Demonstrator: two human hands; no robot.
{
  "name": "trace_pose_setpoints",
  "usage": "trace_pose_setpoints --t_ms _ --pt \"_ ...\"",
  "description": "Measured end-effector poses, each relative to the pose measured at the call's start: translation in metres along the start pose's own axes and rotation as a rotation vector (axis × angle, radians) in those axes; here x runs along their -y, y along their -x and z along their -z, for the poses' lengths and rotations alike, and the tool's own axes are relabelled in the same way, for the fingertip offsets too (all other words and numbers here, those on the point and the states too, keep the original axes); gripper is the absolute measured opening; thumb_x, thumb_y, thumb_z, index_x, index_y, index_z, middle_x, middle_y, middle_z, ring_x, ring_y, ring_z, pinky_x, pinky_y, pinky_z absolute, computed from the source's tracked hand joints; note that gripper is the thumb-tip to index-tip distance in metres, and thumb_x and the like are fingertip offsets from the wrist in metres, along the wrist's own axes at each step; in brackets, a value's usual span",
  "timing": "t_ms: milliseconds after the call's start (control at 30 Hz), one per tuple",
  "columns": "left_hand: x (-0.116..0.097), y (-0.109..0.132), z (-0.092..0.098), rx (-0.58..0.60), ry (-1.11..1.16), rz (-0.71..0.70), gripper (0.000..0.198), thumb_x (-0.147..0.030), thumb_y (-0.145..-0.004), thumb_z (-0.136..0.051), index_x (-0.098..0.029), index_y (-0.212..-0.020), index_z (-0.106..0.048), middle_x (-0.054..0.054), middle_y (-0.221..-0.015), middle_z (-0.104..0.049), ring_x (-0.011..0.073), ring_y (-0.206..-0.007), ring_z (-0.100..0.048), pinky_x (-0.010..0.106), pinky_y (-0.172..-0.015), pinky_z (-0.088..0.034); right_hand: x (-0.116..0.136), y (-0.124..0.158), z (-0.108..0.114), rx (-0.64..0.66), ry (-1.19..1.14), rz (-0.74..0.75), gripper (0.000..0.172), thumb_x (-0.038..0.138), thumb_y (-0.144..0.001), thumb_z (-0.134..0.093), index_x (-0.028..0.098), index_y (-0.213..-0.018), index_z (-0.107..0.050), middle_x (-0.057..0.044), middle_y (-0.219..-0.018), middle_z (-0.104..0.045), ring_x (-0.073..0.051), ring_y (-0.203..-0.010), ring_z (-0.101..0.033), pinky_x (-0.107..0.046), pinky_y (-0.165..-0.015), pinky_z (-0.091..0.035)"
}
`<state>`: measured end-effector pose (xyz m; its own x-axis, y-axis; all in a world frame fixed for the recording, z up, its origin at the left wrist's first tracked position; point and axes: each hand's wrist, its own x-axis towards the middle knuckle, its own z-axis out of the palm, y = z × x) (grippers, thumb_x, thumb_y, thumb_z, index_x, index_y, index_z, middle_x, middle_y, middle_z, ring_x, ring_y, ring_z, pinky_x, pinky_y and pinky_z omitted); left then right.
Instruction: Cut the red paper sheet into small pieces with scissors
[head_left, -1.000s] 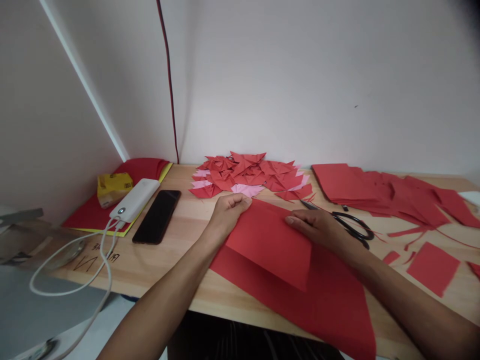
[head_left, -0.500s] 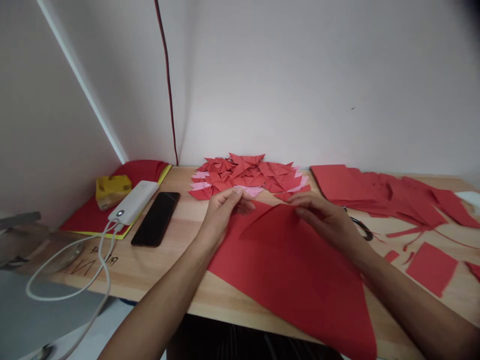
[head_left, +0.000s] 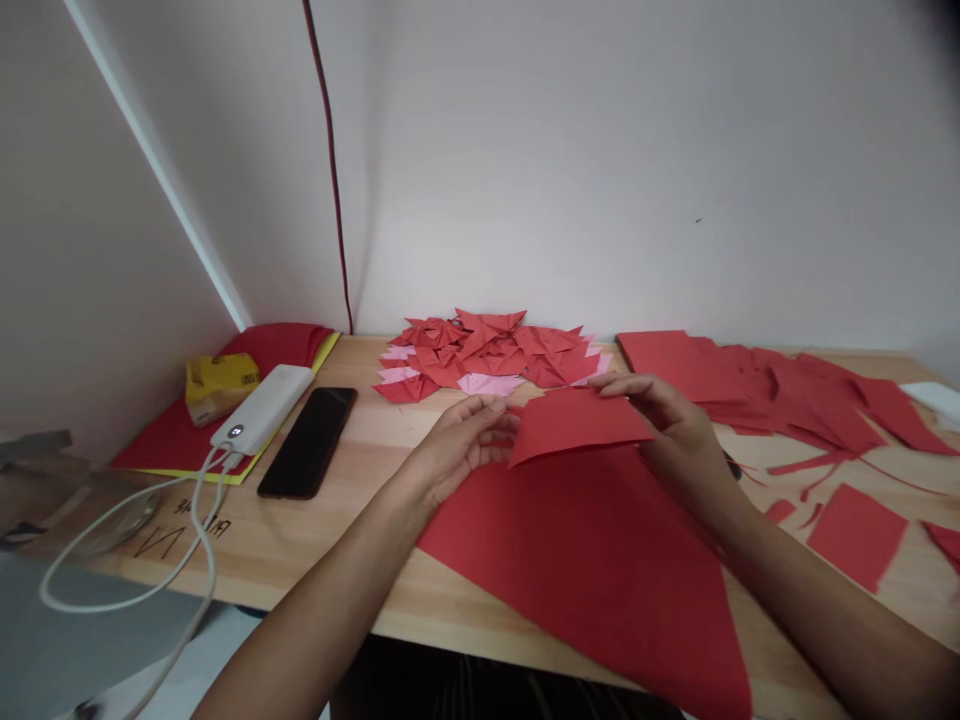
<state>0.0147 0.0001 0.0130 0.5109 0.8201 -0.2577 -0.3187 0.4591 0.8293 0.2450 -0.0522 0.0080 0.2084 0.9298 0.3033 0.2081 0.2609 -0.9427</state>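
Note:
A small piece of red paper (head_left: 577, 425) is held up between my two hands, tilted, with its lower edge lifted toward me. My left hand (head_left: 469, 440) pinches its left side, fingers curled. On the right, my right hand (head_left: 667, 425) grips the other side, thumb below and fingers along the far edge. Beneath them a large sheet of red paper (head_left: 600, 570) lies on the wooden table, its near corner hanging over the front edge. Just behind my hands is a pile of folded red and pink paper pieces (head_left: 487, 350).
A stack of cut red paper (head_left: 675, 370) lies back right, with paper strips and a loose red square (head_left: 859, 535) nearer. Partly hidden scissors (head_left: 733, 465) sit by my right wrist. At left are a phone (head_left: 309, 440), a cabled white power bank (head_left: 262, 405) and a yellow packet (head_left: 221, 385).
The small red paper, seen nearly edge-on before, has been tilted so its face now shows. My right hand has moved slightly right, and the view has shifted a little.

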Motion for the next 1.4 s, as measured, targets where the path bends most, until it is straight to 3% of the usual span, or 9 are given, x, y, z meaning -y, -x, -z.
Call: trace_pose_setpoints --t_ms 133,233,333,467,633,900,1067,1233,1400 --pt "-0.002 0.002 -0.002 0.007 0.016 0.002 0.024 -0.018 -0.076 -0.072 -0.013 -0.098 -0.062 0.008 -0.095 -0.067 0.0133 -0.074 -0.064 0.027 -0.067 -0.055 0.0 0.0 0.001 -0.053 0.005 -0.033 0.012 0.019 -0.078 -0.062 0.026 -0.087 -0.064 -0.004 -0.117 -0.066 -0.023 -0.114 -0.059 -0.037 -0.094 -0.047" --pt "-0.006 0.007 -0.004 0.087 -0.009 -0.049 0.029 -0.012 -0.074 -0.07 -0.016 -0.102 -0.062 0.012 -0.115 -0.062 0.0213 -0.097 -0.062 0.036 -0.075 -0.058 0.0 -0.001 0.001 -0.084 0.009 -0.063 0.007 0.026 -0.081 -0.064 0.026 -0.088 -0.064 -0.005 -0.121 -0.065 -0.022 -0.111 -0.06 -0.034 -0.083 -0.051" --pt "-0.009 0.013 -0.007 0.2 -0.08 -0.08 0.046 -0.012 -0.073 -0.071 -0.024 -0.116 -0.06 0.012 -0.142 -0.047 0.0313 -0.128 -0.045 0.045 -0.086 -0.055 -0.002 -0.003 0.001 -0.102 0.013 -0.061 0.008 0.033 -0.084 -0.063 0.026 -0.089 -0.064 -0.005 -0.12 -0.065 -0.021 -0.108 -0.061 -0.031 -0.078 -0.052" --pt "-0.009 0.016 -0.008 0.244 -0.235 -0.067 0.067 -0.019 -0.072 -0.078 -0.035 -0.132 -0.052 0.008 -0.155 -0.034 0.0344 -0.14 -0.031 0.052 -0.102 -0.044 -0.007 -0.004 0.001 -0.087 0.042 -0.038 0.009 0.034 -0.085 -0.062 0.026 -0.089 -0.063 -0.005 -0.118 -0.065 -0.021 -0.106 -0.061 -0.031 -0.079 -0.051" --pt "-0.003 0.013 -0.007 0.201 -0.204 -0.083 0.057 -0.022 -0.075 -0.078 -0.032 -0.127 -0.057 0.009 -0.154 -0.035 0.0354 -0.133 -0.044 0.052 -0.099 -0.046 -0.01 -0.004 0.001 -0.075 0.097 -0.027 0.008 0.033 -0.085 -0.06 0.026 -0.087 -0.063 -0.005 -0.116 -0.067 -0.023 -0.108 -0.061 -0.035 -0.084 -0.051" --pt "-0.001 0.01 -0.006 0.192 -0.134 -0.106 0.045 -0.018 -0.078 -0.075 -0.023 -0.121 -0.063 0.012 -0.146 -0.045 0.0293 -0.118 -0.058 0.049 -0.102 -0.046 -0.009 -0.004 0.001 -0.071 0.108 -0.011 0.007 0.032 -0.085 -0.06 0.026 -0.087 -0.063 -0.005 -0.115 -0.066 -0.022 -0.113 -0.06 -0.037 -0.093 -0.047" --pt "0.0 0.01 -0.005 0.179 -0.099 -0.086 0.043 -0.008 -0.074 -0.073 -0.022 -0.114 -0.067 0.01 -0.142 -0.048 0.026 -0.118 -0.056 0.046 -0.102 -0.047 -0.006 -0.003 0.001 -0.065 0.035 -0.036 0.006 0.031 -0.086 -0.061 0.026 -0.088 -0.063 -0.005 -0.118 -0.064 -0.022 -0.115 -0.057 -0.035 -0.091 -0.049" --pt "0.004 0.006 -0.005 0.153 -0.054 -0.067 0.037 -0.008 -0.073 -0.073 -0.019 -0.109 -0.068 0.011 -0.132 -0.055 0.0217 -0.11 -0.06 0.041 -0.1 -0.046 -0.008 -0.001 0.002 -0.041 0.043 0.01 0.006 0.031 -0.087 -0.061 0.025 -0.088 -0.062 -0.006 -0.119 -0.064 -0.023 -0.118 -0.057 -0.035 -0.092 -0.049" --pt "0.003 0.005 -0.006 0.126 -0.117 -0.048 0.048 -0.004 -0.067 -0.075 -0.022 -0.111 -0.067 0.01 -0.127 -0.06 0.0214 -0.11 -0.061 0.034 -0.094 -0.048 -0.008 0.001 -0.001 -0.015 0.026 0.053 0.005 0.03 -0.088 -0.06 0.025 -0.088 -0.062 -0.006 -0.115 -0.064 -0.021 -0.115 -0.058 -0.034 -0.095 -0.048"
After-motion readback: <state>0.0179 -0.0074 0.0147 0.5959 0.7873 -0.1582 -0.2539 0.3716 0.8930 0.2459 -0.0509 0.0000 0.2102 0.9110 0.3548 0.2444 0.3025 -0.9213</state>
